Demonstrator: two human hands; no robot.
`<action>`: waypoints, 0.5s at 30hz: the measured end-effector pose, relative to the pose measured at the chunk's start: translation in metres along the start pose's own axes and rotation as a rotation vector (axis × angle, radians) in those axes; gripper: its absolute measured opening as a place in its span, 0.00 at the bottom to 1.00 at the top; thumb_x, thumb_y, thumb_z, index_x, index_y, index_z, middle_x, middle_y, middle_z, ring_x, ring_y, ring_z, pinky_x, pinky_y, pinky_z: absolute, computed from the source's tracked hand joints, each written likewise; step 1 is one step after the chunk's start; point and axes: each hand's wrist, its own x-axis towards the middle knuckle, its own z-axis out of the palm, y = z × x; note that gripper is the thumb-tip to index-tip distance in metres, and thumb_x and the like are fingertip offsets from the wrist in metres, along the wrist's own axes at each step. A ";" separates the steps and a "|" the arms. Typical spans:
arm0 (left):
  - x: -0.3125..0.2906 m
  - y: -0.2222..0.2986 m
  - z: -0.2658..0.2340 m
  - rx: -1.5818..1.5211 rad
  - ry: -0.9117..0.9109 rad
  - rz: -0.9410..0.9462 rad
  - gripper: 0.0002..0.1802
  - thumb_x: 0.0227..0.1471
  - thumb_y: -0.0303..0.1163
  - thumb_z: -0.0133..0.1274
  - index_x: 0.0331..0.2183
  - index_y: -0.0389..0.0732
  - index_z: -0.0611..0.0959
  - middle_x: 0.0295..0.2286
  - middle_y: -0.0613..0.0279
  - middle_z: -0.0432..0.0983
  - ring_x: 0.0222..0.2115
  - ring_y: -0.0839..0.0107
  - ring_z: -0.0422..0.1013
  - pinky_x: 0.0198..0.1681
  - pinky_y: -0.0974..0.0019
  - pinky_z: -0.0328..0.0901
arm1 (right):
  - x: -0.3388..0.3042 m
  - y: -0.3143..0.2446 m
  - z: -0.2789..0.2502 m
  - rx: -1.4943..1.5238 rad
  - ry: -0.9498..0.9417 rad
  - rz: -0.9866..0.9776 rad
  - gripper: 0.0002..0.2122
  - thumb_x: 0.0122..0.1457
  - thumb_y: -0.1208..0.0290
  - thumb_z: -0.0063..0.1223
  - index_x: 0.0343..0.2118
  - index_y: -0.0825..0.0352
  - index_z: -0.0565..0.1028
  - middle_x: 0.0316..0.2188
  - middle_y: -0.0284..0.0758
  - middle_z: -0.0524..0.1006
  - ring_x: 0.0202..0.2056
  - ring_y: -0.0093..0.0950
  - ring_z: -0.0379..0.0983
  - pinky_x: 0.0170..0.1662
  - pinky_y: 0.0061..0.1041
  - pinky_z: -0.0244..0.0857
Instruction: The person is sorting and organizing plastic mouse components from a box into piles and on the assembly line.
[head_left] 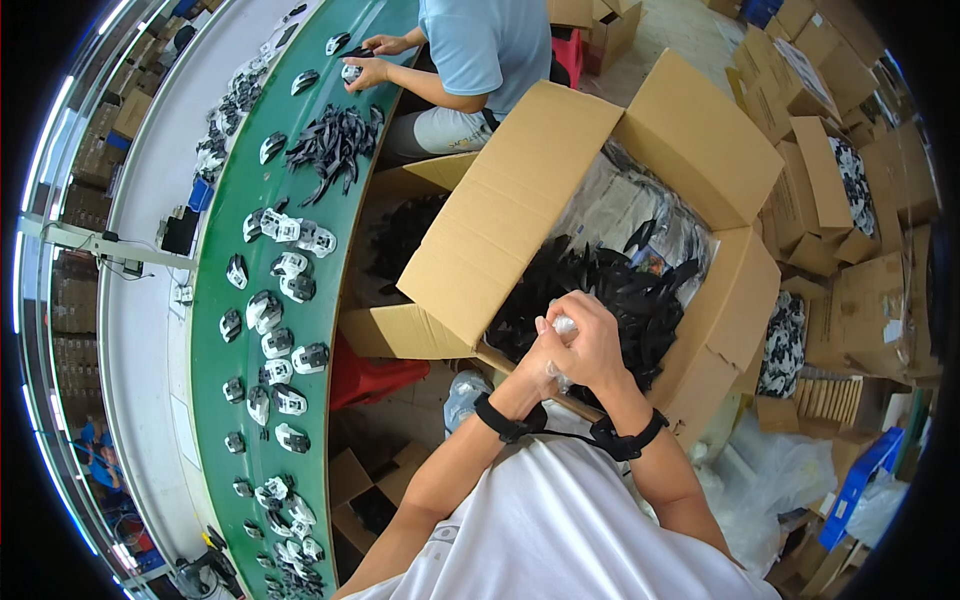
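My left hand (543, 356) and my right hand (590, 338) are pressed together, fingers closed around a wad of crumpled clear plastic (565, 326). Bits of it stick out above and below the fingers; the rest is hidden in the grip. Directly beyond them stands an open cardboard box (520, 215) with its flaps folded out. Inside lie many curved black plastic pieces (610, 305) and, toward the far side, clear plastic bags (625, 205). Each wrist wears a black strap.
On my left runs a green conveyor belt (222, 370) carrying white-and-black moulded parts (265, 312) and a heap of black pieces (335, 148). A co-worker (470, 50) sits beyond, handling parts. A red stool (375, 375) is beside the belt; stacked cartons (855, 300) fill the right.
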 end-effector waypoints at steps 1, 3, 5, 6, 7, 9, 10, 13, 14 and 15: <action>-0.002 -0.001 0.001 -0.011 -0.005 -0.010 0.12 0.54 0.41 0.49 0.32 0.42 0.76 0.25 0.63 0.74 0.26 0.71 0.72 0.29 0.69 0.67 | 0.001 -0.001 0.000 -0.018 0.073 -0.021 0.11 0.48 0.63 0.59 0.22 0.65 0.73 0.22 0.37 0.73 0.28 0.39 0.71 0.29 0.32 0.65; -0.005 -0.002 0.002 -0.031 -0.014 -0.029 0.13 0.54 0.41 0.49 0.32 0.41 0.76 0.26 0.63 0.74 0.27 0.71 0.72 0.30 0.69 0.67 | 0.002 -0.008 0.002 -0.009 0.128 -0.001 0.10 0.50 0.63 0.58 0.22 0.65 0.73 0.22 0.37 0.73 0.26 0.39 0.71 0.28 0.32 0.65; -0.010 -0.002 0.002 -0.050 -0.020 -0.048 0.13 0.54 0.41 0.48 0.32 0.41 0.77 0.27 0.62 0.75 0.28 0.70 0.72 0.30 0.68 0.68 | 0.002 -0.013 0.006 0.002 0.183 0.021 0.10 0.51 0.64 0.56 0.22 0.65 0.73 0.21 0.36 0.72 0.25 0.39 0.71 0.27 0.32 0.64; -0.011 -0.002 0.003 -0.057 -0.026 -0.060 0.13 0.54 0.42 0.48 0.32 0.41 0.77 0.27 0.62 0.75 0.28 0.70 0.73 0.31 0.68 0.68 | 0.002 -0.013 0.007 0.011 0.196 0.042 0.11 0.54 0.64 0.54 0.21 0.65 0.72 0.20 0.37 0.72 0.23 0.40 0.70 0.25 0.32 0.64; -0.012 0.000 0.004 -0.053 -0.026 -0.061 0.13 0.54 0.42 0.48 0.32 0.41 0.77 0.27 0.62 0.75 0.28 0.70 0.73 0.31 0.68 0.68 | 0.002 -0.012 0.009 0.020 0.210 0.063 0.11 0.56 0.65 0.51 0.21 0.65 0.72 0.20 0.38 0.72 0.21 0.41 0.70 0.24 0.33 0.63; -0.017 0.008 0.004 -0.207 -0.189 -0.025 0.15 0.53 0.42 0.49 0.36 0.41 0.76 0.28 0.63 0.75 0.29 0.72 0.72 0.33 0.67 0.67 | 0.006 -0.004 0.009 0.071 0.215 0.144 0.12 0.58 0.66 0.48 0.21 0.65 0.71 0.19 0.39 0.71 0.21 0.42 0.69 0.24 0.34 0.63; -0.026 0.027 0.022 -0.266 -0.311 -0.076 0.23 0.55 0.51 0.44 0.43 0.43 0.74 0.36 0.61 0.75 0.40 0.67 0.71 0.44 0.61 0.66 | 0.008 0.002 0.009 0.119 0.217 0.225 0.12 0.60 0.66 0.46 0.21 0.66 0.71 0.18 0.40 0.71 0.21 0.43 0.69 0.23 0.35 0.62; -0.023 0.016 0.027 -0.042 -0.020 -0.023 0.25 0.55 0.53 0.45 0.48 0.47 0.72 0.41 0.62 0.73 0.43 0.67 0.69 0.47 0.62 0.64 | 0.008 -0.002 0.022 -0.033 0.314 0.109 0.12 0.61 0.68 0.43 0.22 0.67 0.69 0.15 0.42 0.69 0.19 0.46 0.67 0.21 0.37 0.60; -0.022 0.011 0.026 -0.057 0.029 0.006 0.27 0.55 0.54 0.44 0.50 0.49 0.71 0.44 0.62 0.71 0.44 0.65 0.69 0.49 0.62 0.64 | 0.003 -0.004 0.018 -0.077 0.045 0.313 0.08 0.60 0.69 0.43 0.32 0.67 0.72 0.27 0.44 0.74 0.30 0.45 0.71 0.32 0.37 0.65; -0.019 0.010 0.023 -0.054 0.027 0.005 0.27 0.55 0.54 0.44 0.50 0.49 0.71 0.44 0.62 0.71 0.44 0.65 0.69 0.49 0.62 0.64 | 0.001 -0.004 0.019 -0.077 0.049 0.314 0.08 0.60 0.69 0.43 0.32 0.67 0.72 0.27 0.44 0.74 0.30 0.45 0.71 0.32 0.37 0.65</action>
